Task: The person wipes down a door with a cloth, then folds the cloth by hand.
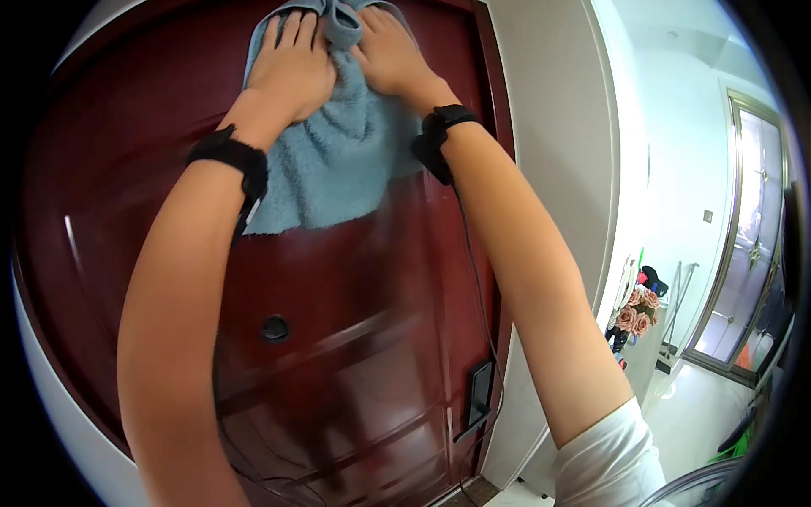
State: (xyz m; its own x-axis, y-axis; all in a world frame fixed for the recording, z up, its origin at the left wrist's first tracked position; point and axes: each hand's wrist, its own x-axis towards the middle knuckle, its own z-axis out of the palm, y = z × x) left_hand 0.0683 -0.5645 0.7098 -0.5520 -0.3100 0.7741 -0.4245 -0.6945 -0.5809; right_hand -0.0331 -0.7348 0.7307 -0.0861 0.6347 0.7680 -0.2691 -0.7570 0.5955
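Observation:
A blue-grey towel lies spread against the upper part of a glossy dark red door. My left hand rests flat on the towel's upper left, fingers pointing up and apart. On the upper right, my right hand presses on the cloth with its fingers stretched upward. Between the two hands a fold of the towel bunches up. The towel's lower edge hangs loose below them. Each wrist wears a black strap, and a thin cable runs down from the right one.
A round black fitting sits mid-door, and a black handle plate is near its right edge. Beyond the pale frame are pink flowers, a long-handled dustpan and a glazed door.

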